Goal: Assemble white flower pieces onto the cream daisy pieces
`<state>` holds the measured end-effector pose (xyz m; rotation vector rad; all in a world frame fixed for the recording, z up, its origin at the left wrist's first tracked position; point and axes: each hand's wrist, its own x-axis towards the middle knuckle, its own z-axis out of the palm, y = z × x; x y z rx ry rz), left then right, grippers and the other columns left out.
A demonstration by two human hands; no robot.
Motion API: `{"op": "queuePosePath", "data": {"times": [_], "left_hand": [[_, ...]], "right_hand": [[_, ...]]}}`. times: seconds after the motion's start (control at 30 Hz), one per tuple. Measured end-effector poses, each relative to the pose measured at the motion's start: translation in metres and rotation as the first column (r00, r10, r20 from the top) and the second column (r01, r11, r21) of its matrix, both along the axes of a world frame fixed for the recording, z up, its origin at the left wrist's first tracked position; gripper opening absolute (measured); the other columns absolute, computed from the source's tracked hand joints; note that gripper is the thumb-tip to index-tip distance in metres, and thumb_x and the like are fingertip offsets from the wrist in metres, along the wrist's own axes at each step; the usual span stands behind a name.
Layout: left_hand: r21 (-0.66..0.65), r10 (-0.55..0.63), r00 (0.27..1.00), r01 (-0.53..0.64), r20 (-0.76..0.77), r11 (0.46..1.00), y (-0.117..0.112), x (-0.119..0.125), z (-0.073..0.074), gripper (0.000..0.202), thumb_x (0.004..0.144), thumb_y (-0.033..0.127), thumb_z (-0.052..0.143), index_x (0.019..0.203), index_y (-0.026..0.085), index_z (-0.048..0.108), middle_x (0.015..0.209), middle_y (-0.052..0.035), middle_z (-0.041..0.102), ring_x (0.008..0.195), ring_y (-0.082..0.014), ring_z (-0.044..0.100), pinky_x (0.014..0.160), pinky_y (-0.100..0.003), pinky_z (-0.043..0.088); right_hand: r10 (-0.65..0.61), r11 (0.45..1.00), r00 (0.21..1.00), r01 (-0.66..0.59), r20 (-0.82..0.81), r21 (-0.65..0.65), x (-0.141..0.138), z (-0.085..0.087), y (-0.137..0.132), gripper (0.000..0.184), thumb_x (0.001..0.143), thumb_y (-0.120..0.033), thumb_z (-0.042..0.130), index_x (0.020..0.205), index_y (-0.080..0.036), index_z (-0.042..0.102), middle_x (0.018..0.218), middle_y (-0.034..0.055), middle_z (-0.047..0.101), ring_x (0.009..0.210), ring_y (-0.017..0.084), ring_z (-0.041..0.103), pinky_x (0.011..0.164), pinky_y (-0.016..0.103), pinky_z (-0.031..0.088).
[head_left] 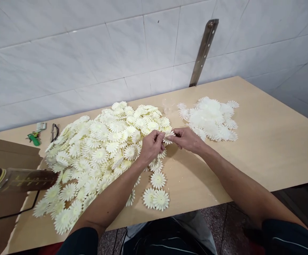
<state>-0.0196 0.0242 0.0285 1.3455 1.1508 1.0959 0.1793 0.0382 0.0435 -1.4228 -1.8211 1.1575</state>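
A big heap of cream daisy-shaped flower pieces covers the left half of a light wooden table. Both hands meet at the heap's right edge. My left hand and my right hand are closed in a pinch on one flower piece held between them, just above the table. A smaller pile of whiter flower pieces lies beyond my right hand. A few loose flowers lie near the table's front edge.
A white tiled wall backs the table, with a metal strip leaning on it. A green tool and dark glasses lie at the far left. A glue gun on a wire stand sits on cardboard at left.
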Motion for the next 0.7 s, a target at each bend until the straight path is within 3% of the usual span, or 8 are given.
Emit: {"op": "queuePosePath", "data": {"times": [0.33, 0.53, 0.6, 0.7], "left_hand": [[0.003, -0.033, 0.999, 0.033, 0.035, 0.999, -0.003, 0.000, 0.001, 0.054, 0.099, 0.074, 0.069, 0.089, 0.021, 0.064, 0.055, 0.0041, 0.063, 0.042, -0.0100, 0.058, 0.042, -0.020, 0.045], [-0.070, -0.053, 0.992, 0.061, 0.114, 0.996, 0.000, 0.000, 0.000, 0.048, 0.091, 0.064, 0.083, 0.089, 0.020, 0.065, 0.069, 0.0005, 0.071, 0.046, -0.0094, 0.063, 0.042, -0.019, 0.048], [-0.104, -0.047, 0.991, 0.060, 0.129, 0.993, 0.002, 0.000, 0.000, 0.048, 0.090, 0.063, 0.084, 0.087, 0.019, 0.065, 0.069, -0.0001, 0.071, 0.046, -0.0098, 0.063, 0.041, -0.019, 0.047], [-0.105, -0.041, 0.992, 0.054, 0.122, 0.993, 0.004, -0.001, -0.001, 0.050, 0.091, 0.066, 0.083, 0.085, 0.020, 0.064, 0.063, 0.0013, 0.068, 0.044, -0.0100, 0.061, 0.041, -0.020, 0.046]], "right_hand": [[0.002, 0.987, 0.996, -0.016, 0.088, 0.158, -0.009, 0.007, -0.003, 0.068, 0.097, -0.089, 0.048, 0.073, -0.026, 0.044, 0.065, -0.0018, 0.047, 0.067, 0.018, 0.045, 0.062, 0.032, 0.034], [-0.071, 0.978, 0.992, 0.048, 0.106, 0.201, -0.011, 0.004, -0.001, 0.066, 0.100, -0.086, 0.047, 0.071, -0.027, 0.035, 0.063, -0.0020, 0.043, 0.064, 0.018, 0.043, 0.062, 0.033, 0.034], [-0.048, 0.986, 0.997, 0.037, 0.068, 0.165, -0.009, 0.003, 0.000, 0.067, 0.099, -0.086, 0.050, 0.069, -0.027, 0.039, 0.060, -0.0018, 0.047, 0.062, 0.017, 0.046, 0.062, 0.032, 0.035], [0.034, 0.999, 0.999, -0.034, 0.001, 0.043, -0.002, -0.001, 0.004, 0.066, 0.095, -0.086, 0.060, 0.072, -0.025, 0.056, 0.059, -0.0009, 0.059, 0.058, 0.018, 0.054, 0.060, 0.031, 0.038]]}}
